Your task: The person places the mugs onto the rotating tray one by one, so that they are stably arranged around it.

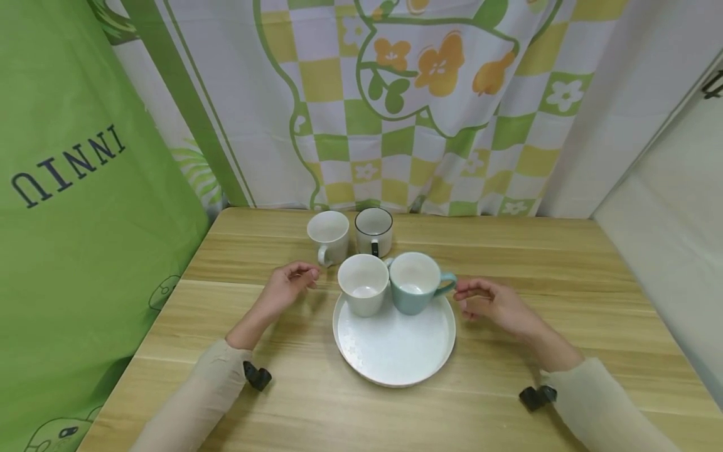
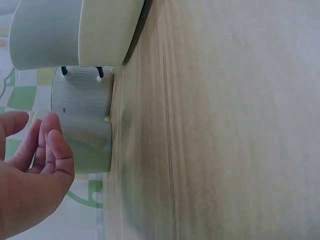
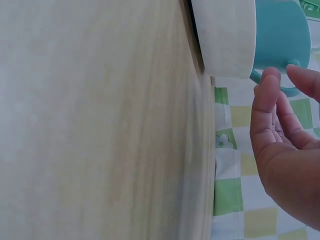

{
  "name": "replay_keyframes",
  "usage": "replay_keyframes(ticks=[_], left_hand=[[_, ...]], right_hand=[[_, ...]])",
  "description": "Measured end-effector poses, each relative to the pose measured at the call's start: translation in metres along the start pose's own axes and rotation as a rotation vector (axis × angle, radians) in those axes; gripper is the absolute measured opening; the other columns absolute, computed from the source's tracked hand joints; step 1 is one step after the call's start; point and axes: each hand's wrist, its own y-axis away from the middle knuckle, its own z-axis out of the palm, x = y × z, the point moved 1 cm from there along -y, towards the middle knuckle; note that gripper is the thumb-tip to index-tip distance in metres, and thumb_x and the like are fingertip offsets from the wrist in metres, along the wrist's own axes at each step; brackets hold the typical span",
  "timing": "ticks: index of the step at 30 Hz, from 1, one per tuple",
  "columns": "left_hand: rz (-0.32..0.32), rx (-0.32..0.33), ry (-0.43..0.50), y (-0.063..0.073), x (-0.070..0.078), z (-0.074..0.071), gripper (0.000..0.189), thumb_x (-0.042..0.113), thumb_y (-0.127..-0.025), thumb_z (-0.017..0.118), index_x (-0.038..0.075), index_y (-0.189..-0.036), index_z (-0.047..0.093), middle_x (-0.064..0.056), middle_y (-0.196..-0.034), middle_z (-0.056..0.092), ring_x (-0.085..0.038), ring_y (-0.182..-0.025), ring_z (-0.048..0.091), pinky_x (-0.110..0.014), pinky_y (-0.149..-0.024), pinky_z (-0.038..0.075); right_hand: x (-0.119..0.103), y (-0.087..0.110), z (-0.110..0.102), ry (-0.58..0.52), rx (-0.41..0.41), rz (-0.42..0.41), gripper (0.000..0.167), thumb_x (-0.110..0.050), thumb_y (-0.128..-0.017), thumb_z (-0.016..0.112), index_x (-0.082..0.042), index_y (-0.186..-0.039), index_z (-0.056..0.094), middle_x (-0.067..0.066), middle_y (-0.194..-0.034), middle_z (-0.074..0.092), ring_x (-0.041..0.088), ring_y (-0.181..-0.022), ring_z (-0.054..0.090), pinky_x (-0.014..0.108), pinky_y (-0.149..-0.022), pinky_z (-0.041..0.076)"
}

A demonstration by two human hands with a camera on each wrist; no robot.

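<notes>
A round white tray (image 1: 395,351) lies on the table, and two mugs stand at its far side: a white mug (image 1: 364,306) on the left and a teal mug (image 1: 411,301) on the right. My right hand (image 1: 499,307) is at the teal mug's handle, fingers loosely bent; in the right wrist view a gap shows between thumb and fingertips near the teal handle (image 3: 289,92). Left of the tray, my left hand (image 1: 284,289) hovers with relaxed fingers and holds nothing. Just beyond it stands another white mug (image 1: 333,246), its handle facing me.
A white mug with a black rim (image 1: 374,242) stands behind the tray, beside the other back mug. The wooden table (image 1: 508,251) ends at a patterned curtain (image 1: 361,150) behind. Green fabric (image 1: 85,220) hangs along the left side.
</notes>
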Motion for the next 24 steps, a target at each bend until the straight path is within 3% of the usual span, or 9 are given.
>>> replay_keyframes(ticks=[7,16,20,24], left_hand=[[-0.007,0.056,0.049,-0.004,0.000,-0.002,0.039,0.027,-0.101,0.061,-0.006,-0.122,0.062,-0.029,-0.115,0.064,-0.011,-0.084,0.068,-0.024,-0.078,0.056],[-0.027,0.072,0.031,-0.008,0.002,-0.005,0.036,0.030,-0.101,0.060,0.002,-0.125,0.063,-0.016,-0.118,0.063,-0.037,-0.103,0.067,-0.041,-0.089,0.058],[-0.037,0.064,0.042,-0.012,0.001,-0.006,0.039,0.032,-0.102,0.059,0.004,-0.129,0.062,-0.016,-0.124,0.061,-0.040,-0.108,0.065,-0.048,-0.093,0.056],[-0.046,0.059,0.058,-0.014,0.003,-0.005,0.040,0.033,-0.102,0.058,0.005,-0.130,0.062,-0.018,-0.127,0.061,-0.038,-0.108,0.067,-0.046,-0.093,0.057]], right_hand=[[0.001,0.006,0.007,0.011,-0.009,0.022,0.042,-0.013,-0.097,0.062,0.008,-0.132,0.050,0.030,-0.127,0.059,0.017,-0.094,0.068,0.035,-0.081,0.060],[0.002,0.010,0.013,0.045,-0.029,-0.013,0.044,-0.011,-0.093,0.068,0.004,-0.132,0.054,0.029,-0.130,0.058,0.011,-0.096,0.071,0.031,-0.081,0.061],[0.002,0.011,0.015,0.087,-0.024,-0.024,0.045,-0.008,-0.091,0.070,0.003,-0.132,0.054,0.028,-0.128,0.060,0.011,-0.092,0.071,0.027,-0.078,0.059],[0.002,0.011,0.016,0.097,-0.029,-0.028,0.049,-0.007,-0.089,0.073,0.003,-0.133,0.054,0.027,-0.126,0.060,0.013,-0.092,0.071,0.025,-0.077,0.058]])
